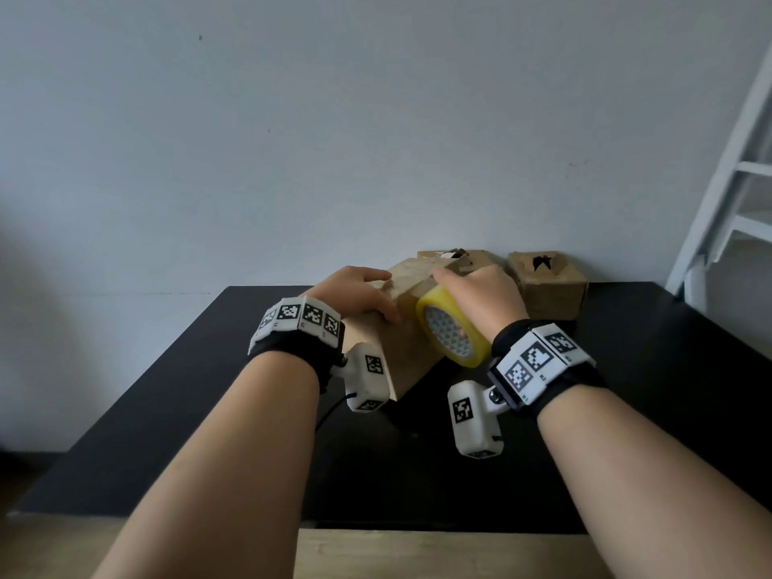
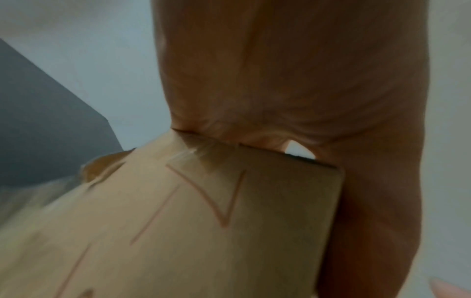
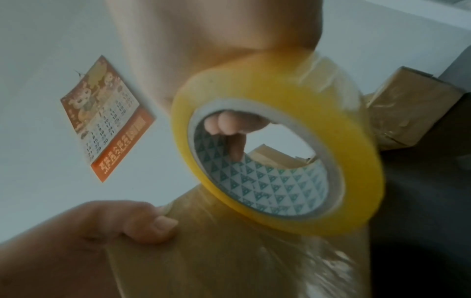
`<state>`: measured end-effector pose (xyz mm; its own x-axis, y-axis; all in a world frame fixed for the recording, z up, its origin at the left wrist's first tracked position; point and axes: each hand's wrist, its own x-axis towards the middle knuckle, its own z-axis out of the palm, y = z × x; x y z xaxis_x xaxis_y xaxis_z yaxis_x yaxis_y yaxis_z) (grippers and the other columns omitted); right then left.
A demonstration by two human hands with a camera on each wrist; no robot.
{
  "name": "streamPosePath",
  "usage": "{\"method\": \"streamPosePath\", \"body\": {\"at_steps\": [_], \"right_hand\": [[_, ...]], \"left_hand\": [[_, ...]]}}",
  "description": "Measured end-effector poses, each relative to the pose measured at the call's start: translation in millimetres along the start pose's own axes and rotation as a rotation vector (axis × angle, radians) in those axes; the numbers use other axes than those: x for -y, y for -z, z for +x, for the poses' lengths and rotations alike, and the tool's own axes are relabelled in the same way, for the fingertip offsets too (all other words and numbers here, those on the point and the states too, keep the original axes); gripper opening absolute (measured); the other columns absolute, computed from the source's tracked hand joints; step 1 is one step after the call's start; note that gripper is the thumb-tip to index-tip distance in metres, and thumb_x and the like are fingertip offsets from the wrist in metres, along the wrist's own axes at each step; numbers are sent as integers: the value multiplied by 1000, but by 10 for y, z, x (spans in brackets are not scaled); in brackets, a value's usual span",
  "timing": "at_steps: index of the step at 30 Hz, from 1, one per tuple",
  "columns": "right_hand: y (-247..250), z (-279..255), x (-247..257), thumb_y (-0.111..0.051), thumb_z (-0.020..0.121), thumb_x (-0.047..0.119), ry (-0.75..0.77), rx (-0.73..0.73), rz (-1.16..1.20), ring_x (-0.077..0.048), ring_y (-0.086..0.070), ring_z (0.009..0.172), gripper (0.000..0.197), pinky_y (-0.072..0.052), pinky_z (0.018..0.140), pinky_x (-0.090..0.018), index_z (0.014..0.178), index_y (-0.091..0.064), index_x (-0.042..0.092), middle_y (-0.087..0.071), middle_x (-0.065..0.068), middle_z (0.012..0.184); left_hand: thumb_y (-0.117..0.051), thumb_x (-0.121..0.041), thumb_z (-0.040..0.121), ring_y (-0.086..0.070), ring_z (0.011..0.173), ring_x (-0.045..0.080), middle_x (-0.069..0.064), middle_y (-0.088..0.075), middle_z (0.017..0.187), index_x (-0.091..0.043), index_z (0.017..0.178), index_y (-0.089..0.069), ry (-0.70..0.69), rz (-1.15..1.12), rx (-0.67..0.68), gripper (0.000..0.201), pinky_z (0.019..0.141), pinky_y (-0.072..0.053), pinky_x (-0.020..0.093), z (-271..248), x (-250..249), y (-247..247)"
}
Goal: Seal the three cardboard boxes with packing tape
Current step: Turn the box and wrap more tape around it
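Because it is tipped up on one lower edge near the middle of the head view, the near cardboard box [image 1: 401, 328] looks light and fairly stiff, though its flaps would likely buckle under hard pressing. At centre-left the left hand [image 1: 355, 294] lies over its upper face, fingers curled round the top edge and thumb down the side, a steadying hold on the firm corners rather than the soft flap seam. Just right of it the right hand [image 1: 480, 298] grips the yellow tape roll [image 1: 453, 332], fingertips hooked through the core as the right wrist view shows, the roll pressed against the box's side. Clear film already glistens on that side, so the tape seems stuck down; it will probably be slick outside and cling to itself if slackened. Further right, at the back against the wall, two more boxes [image 1: 547, 284] stand with torn openings on top, close behind the tipped one. Judging by the dark table [image 1: 668, 390], there is open room toward the lower frame and to the right; its left edge runs not far from the left wrist.
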<state>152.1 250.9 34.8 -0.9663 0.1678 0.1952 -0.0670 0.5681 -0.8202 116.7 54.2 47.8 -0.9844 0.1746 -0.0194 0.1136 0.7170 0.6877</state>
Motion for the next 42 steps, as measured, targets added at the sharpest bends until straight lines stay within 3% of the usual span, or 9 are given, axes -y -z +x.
{"method": "streamPosePath", "body": {"at_steps": [4, 9, 12, 16, 19, 23, 31, 39, 42], "right_hand": [[129, -54, 97, -60, 93, 43, -18, 29, 173, -21, -56, 39, 48, -51, 46, -26, 59, -53, 10, -57, -10, 47], [92, -104, 134, -59, 96, 39, 56, 25, 266, -25, -57, 68, 53, -50, 65, -34, 84, -64, -12, -61, -29, 75], [-4, -87, 121, -62, 94, 40, 106, 41, 236, -23, -49, 75, 62, -47, 75, -41, 111, -58, -20, -60, -37, 94], [-50, -60, 99, -63, 93, 43, 110, 32, 192, -25, -52, 70, 59, -48, 72, -46, 84, -64, -15, -60, -35, 84], [-69, -50, 15, -65, 90, 45, 78, 63, 27, -20, -49, 55, 53, -39, 62, -33, 53, -47, 12, -45, -6, 55], [-195, -90, -282, -64, 86, 60, -81, 177, -125, -19, -62, 58, 52, -46, 57, -27, 82, -64, 8, -61, -4, 70], [-154, -53, -230, -60, 87, 55, 17, 43, 30, -21, -47, 52, 58, -37, 60, -33, 49, -30, 23, -35, 3, 49], [-440, 18, -341, -61, 84, 52, -82, 159, -207, -24, -61, 64, 43, -40, 56, -30, 69, -57, 12, -58, -2, 66], [-472, 32, -362, -60, 84, 54, -85, 167, -224, -25, -64, 74, 44, -45, 62, -32, 74, -61, 12, -63, -3, 75]], "left_hand": [[-81, -25, 71, -54, 108, 14, -7, -55, 126, -32, 134, -55, 68, -49, 55, 68, 91, -43, 22, 38, -25, 23], [-58, -29, 95, -31, 141, 25, 10, -30, 155, -8, 146, -39, 80, 182, 16, 58, 115, -23, 33, 39, -111, 51], [-51, -24, 98, -34, 139, 25, 7, -34, 154, -16, 149, -34, 16, 282, -54, 54, 113, -27, 34, 32, -81, 32], [-54, -19, 95, -43, 133, 22, 3, -46, 146, -24, 145, -41, -38, 236, -50, 52, 111, -32, 33, 65, 6, 14], [-54, -19, 96, -44, 132, 22, 4, -48, 145, -23, 144, -43, -30, 198, -60, 50, 111, -32, 34, 97, 6, 30], [-57, -24, 95, -47, 128, 24, 6, -50, 141, -14, 140, -45, 13, 182, -108, 48, 106, -36, 35, 162, 54, 41], [-53, -26, 95, -55, 111, 27, 12, -58, 124, -10, 123, -57, 33, 134, -286, 33, 87, -41, 31, 271, 245, 68], [-45, -18, 99, -53, 118, 27, 14, -55, 133, -8, 131, -53, 140, 40, -204, 34, 98, -40, 32, 234, 519, 78], [-46, -27, 100, -58, 108, 28, 15, -62, 123, -13, 112, -62, 182, -22, -160, 24, 96, -44, 38, 219, 733, -66]]}}
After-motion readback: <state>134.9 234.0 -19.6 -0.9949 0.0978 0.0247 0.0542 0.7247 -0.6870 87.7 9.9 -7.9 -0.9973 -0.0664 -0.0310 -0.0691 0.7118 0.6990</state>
